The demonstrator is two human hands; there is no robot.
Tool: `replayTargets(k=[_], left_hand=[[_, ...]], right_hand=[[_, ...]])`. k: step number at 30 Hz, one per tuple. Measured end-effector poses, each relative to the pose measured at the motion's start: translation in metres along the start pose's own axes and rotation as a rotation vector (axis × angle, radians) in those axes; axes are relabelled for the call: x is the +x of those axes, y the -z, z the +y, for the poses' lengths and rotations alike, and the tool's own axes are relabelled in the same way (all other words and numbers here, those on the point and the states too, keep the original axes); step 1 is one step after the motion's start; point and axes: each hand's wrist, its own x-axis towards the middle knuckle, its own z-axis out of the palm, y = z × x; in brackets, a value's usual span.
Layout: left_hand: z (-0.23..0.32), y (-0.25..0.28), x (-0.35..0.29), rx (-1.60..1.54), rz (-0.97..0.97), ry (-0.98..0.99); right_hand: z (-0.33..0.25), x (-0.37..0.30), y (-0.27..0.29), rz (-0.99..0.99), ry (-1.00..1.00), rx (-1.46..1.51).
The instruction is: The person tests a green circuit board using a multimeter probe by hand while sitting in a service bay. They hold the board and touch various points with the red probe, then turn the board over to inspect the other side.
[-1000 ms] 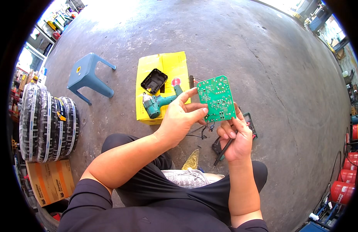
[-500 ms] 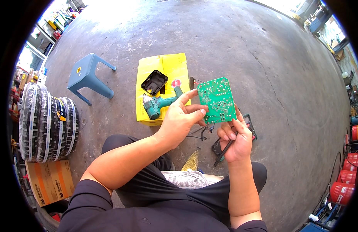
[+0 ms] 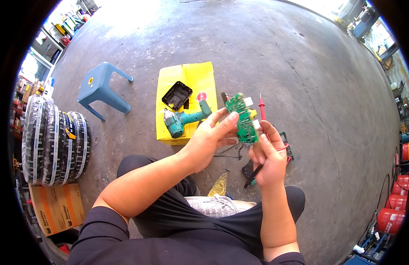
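**Circuit board held edge-on between both hands above the concrete floor**

The person sits on the floor (image 3: 301, 66) with a green circuit board (image 3: 245, 118) raised in front of them, turned so that it shows nearly edge-on with its components facing sideways. The left hand (image 3: 209, 139) pinches the board's left edge with thumb and extended fingers closed on it. The right hand (image 3: 266, 157) steadies the lower right edge with its fingertips; it also seems to hold a dark probe or pen (image 3: 256, 170) against the palm, its tip pointing down toward the floor, though exactly how it is gripped is hard to tell.

Just beyond the hands lies a flattened yellow box (image 3: 187, 75) carrying a teal cordless drill (image 3: 182, 120) and a black plastic casing (image 3: 177, 95). A red probe (image 3: 261, 106) lies on the floor right of the box. A blue stool (image 3: 101, 90) stands to the left, with stacked tyres (image 3: 54, 143) and a cardboard box (image 3: 56, 207) nearer the person's left side.

In my judgement the main risk is a slip: the board is held only by its edges with fingertips, and the right hand is shared with the probe, so a shift of grip could drop it onto hard concrete. Fingers pressing on components or solder joints could also bend or contaminate them.
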Motion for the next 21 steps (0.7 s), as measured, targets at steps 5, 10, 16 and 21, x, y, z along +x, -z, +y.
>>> replayTargets(k=[5,10,16,21], left_hand=[[0.007,0.006,0.001,-0.29,-0.008,0.131],[0.006,0.009,0.006,-0.422,-0.027,0.131],[0.001,0.009,0.005,-0.428,0.024,0.131],[-0.003,0.014,0.006,-0.439,0.021,0.202]], right_hand=[[0.006,-0.01,-0.017,-0.198,0.221,-0.644],[0.009,-0.013,-0.02,-0.266,0.219,-0.732],[0.016,-0.007,-0.017,-0.251,0.338,-0.755],[0.016,-0.012,-0.018,-0.155,0.191,-0.689]])
